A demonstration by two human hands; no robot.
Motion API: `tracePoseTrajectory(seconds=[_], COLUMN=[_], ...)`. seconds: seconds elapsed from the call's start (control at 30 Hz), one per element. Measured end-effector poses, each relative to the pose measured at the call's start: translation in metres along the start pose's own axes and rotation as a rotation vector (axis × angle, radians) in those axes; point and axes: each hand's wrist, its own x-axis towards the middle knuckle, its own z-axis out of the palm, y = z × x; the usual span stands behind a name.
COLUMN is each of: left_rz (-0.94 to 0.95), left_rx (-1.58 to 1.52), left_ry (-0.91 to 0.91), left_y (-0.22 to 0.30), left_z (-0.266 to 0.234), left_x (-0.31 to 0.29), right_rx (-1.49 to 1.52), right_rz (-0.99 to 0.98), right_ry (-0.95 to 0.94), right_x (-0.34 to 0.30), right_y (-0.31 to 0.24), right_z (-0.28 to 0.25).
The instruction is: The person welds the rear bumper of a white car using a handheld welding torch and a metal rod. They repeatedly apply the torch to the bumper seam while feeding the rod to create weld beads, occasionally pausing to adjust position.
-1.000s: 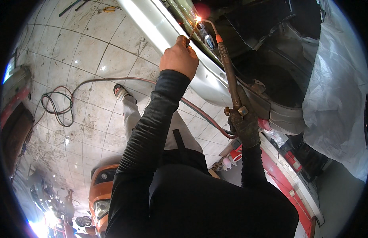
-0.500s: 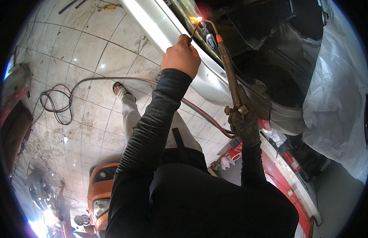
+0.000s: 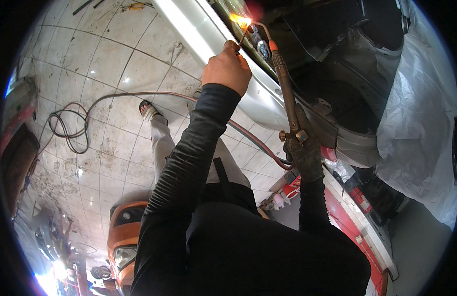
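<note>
Head view: my bare left grip pinches a thin rod, which lies just beyond it, long axis running far and slightly right to the flame. My gloved right grip is wrapped around the torch, whose long axis runs far and slightly left, its neck bending left at the flame. The left grip is the nearer one to that flame, which burns just right of the pale body panel; a hose crosses the tiled floor on the left
</note>
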Motion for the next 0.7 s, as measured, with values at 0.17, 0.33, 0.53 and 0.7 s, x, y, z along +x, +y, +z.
tracePoseTrajectory(seconds=[0.17,0.33,0.53,0.7], left_rz=[-0.012,0.012,0.024,0.029], left_rx=[0.001,0.007,0.001,0.003], left_ry=[0.009,-0.022,-0.008,-0.003], left_y=[-0.0002,-0.0003,-0.0005,-0.0024], left_z=[-0.0036,-0.0009,-0.0008,-0.0004], left_x=[-0.0006,0.0008,0.0002,0.0011], right_rx=[-0.012,-0.004,-0.01,-0.012], right_rz=[-0.008,0.007,0.011,0.011], right_ry=[-0.018,-0.004,-0.008,-0.012], right_x=[0.001,-0.0004,-0.0011,-0.0006], right_y=[-0.0034,0.0002,-0.0002,-0.0011], right_z=[-0.0006,0.0001,-0.0002,-0.0001])
